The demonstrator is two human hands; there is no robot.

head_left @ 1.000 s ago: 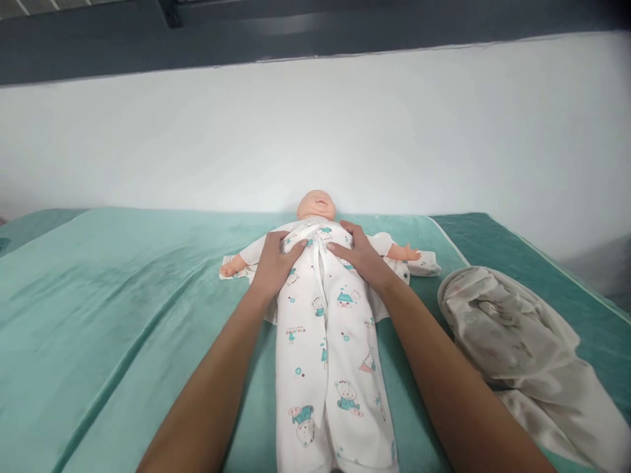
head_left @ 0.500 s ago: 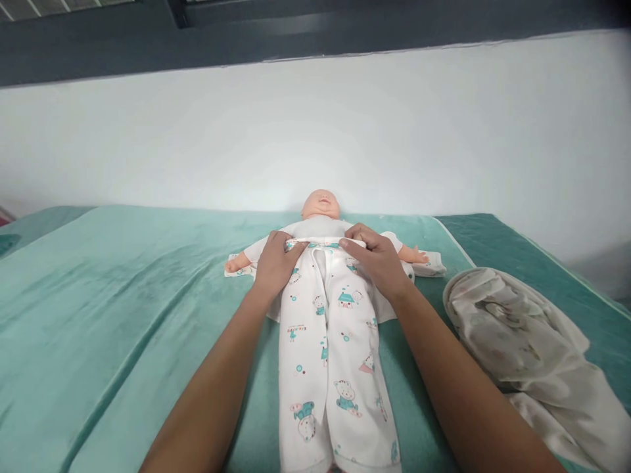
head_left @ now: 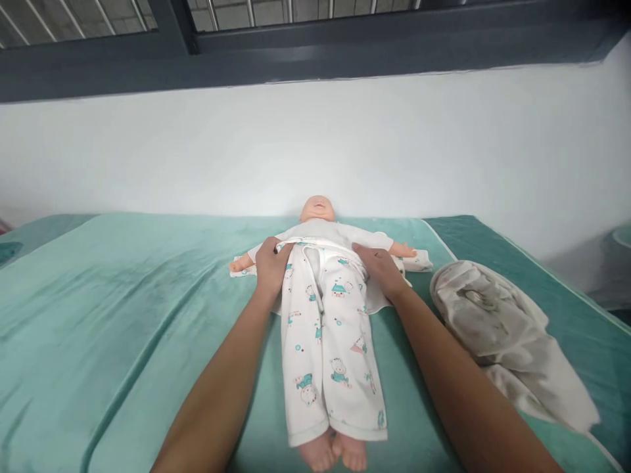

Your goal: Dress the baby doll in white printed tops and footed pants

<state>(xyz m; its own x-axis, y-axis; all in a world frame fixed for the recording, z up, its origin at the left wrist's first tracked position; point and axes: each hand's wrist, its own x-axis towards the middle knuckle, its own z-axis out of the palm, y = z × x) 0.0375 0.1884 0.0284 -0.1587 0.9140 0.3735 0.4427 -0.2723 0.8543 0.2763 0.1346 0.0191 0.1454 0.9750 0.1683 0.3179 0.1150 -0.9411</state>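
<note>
A baby doll [head_left: 318,209] lies on its back, head toward the wall and arms spread. It wears a white top [head_left: 315,230] and white trousers [head_left: 340,341] printed with small animals and houses; its bare feet stick out of the cuffs. My left hand [head_left: 272,264] is closed on the waistband at the left hip, thumb over the cloth. At the right hip my right hand [head_left: 377,266] grips the trousers' side near the waistband, its fingertips partly hidden by cloth. Under the doll's arms lies a printed garment [head_left: 419,261], spread out beneath the body.
A green plush cover [head_left: 148,295] lies under everything, with a fold running along the left. Crumpled whitish cloth [head_left: 493,328] lies at the right, beside my right forearm. Behind the doll's head stands a white wall [head_left: 315,144], with a dark barred window frame [head_left: 320,49] above.
My right hand has shifted from the waistband's front to the right hip, and my left hand slightly outward. The view has tilted and moved, so the doll's feet now show.
</note>
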